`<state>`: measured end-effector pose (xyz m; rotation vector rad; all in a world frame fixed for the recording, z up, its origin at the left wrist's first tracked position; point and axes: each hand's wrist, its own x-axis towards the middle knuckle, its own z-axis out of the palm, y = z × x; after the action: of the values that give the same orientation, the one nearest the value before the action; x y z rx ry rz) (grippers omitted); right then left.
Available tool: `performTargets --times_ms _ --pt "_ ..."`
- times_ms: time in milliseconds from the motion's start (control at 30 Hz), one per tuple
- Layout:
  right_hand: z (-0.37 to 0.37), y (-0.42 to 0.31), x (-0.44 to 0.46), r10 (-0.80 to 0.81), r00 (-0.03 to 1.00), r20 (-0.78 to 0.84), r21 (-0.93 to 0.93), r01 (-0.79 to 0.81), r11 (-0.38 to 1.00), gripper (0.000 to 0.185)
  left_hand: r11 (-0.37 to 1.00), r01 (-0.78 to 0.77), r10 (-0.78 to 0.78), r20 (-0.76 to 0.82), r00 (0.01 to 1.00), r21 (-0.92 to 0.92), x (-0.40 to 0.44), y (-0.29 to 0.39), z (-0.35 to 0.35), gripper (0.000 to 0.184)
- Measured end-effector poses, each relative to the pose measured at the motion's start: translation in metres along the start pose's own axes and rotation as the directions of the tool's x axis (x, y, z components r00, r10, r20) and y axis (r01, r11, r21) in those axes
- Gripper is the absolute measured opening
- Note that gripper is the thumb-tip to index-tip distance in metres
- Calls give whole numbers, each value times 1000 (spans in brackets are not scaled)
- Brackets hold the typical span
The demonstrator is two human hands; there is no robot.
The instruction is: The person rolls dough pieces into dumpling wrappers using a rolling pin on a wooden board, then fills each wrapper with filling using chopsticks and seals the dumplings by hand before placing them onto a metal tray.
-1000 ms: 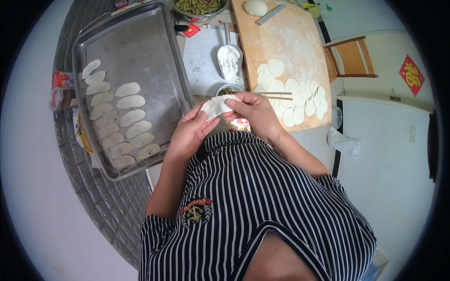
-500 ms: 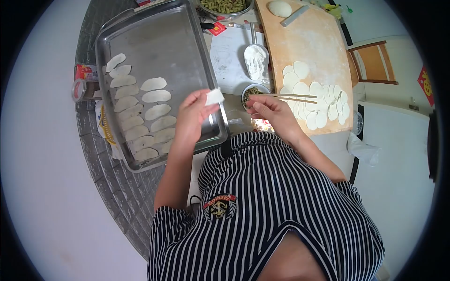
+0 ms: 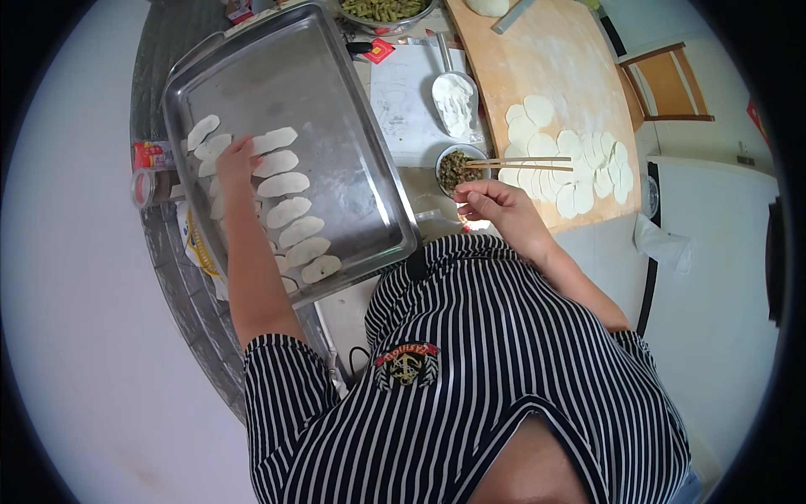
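My left hand point(image 3: 236, 166) is over the metal tray point(image 3: 374, 109), its fingertips closed at the left end of a pale folded dumpling point(image 3: 275, 140). That dumpling lies at the top of the right-hand row; another row is partly hidden under my left hand and forearm. My right hand point(image 3: 497, 206) is loosely curled, with nothing visible between its fingers. It hangs just below a small bowl of chopped filling point(image 3: 458, 170). Two chopsticks point(image 3: 537, 163) rest from the bowl across to round dough wrappers point(image 3: 573, 200) on the wooden board point(image 3: 550, 67).
A metal scoop of white flour point(image 3: 454, 102) lies on paper between tray and board. Behind are a bowl of green pieces point(image 3: 383, 10), a dough ball point(image 3: 488, 6) and a grey rod point(image 3: 512, 17). A jar point(image 3: 144, 187) stands left of the tray; a wooden chair point(image 3: 669, 84) is at right.
My left hand has carried the dumpling left from in front of me to the tray. My right hand has let go of it and stays near the bowl. The view has shifted.
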<state>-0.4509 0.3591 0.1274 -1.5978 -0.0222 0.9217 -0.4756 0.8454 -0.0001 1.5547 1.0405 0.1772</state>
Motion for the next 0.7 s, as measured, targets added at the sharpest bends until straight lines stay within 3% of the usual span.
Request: performTargets --times_ms 67,100,133,200,267,333,433,500,533,567,633,667,700 --pt "-9 3 -3 14 1000 -6 -12 -14 1000 27 968 -100 119 -71 990 230 -8 13 -7 25" --pt "-14 3 -6 39 999 2 -4 -39 999 27 846 -315 391 -97 915 431 -2 3 -18 24" --pt "-20 3 -11 65 998 -4 1 -65 998 27 640 -481 635 -60 770 599 8 -10 -29 24" --pt "-38 28 -18 92 991 -96 9 -91 996 25 766 -488 598 -188 779 417 2 -16 -33 27" --pt "-64 43 -26 159 967 -199 49 -152 987 20 902 -413 430 -174 886 125 -63 7 -15 29" --pt "-100 72 -28 170 924 -342 97 -145 985 18 941 -324 336 -166 927 99 -106 8 2 31" --pt "-162 122 -14 141 752 -644 134 -70 988 15 965 -260 254 -112 961 -38 -159 -6 33 27" --pt "-203 144 -3 18 602 -798 -100 -162 982 25 969 -105 109 5 994 -222 -187 -15 57 26" --pt "-221 160 5 -89 522 -848 -244 -235 941 28 970 -108 112 4 994 -217 -199 -17 66 26" --pt "-231 161 7 -85 524 -847 -238 -233 943 28 974 -81 90 31 996 -211 -212 -17 77 26" --pt "-246 153 7 -140 337 -931 -289 -449 846 32 978 -45 61 71 996 -203 -237 -11 96 26" --pt "-253 148 7 -134 339 -931 -285 -449 847 32 979 -45 60 70 996 -197 -246 -9 104 26" --pt "-256 139 8 -150 427 -892 -332 -391 859 31 982 -34 51 88 995 -188 -253 -8 111 26"
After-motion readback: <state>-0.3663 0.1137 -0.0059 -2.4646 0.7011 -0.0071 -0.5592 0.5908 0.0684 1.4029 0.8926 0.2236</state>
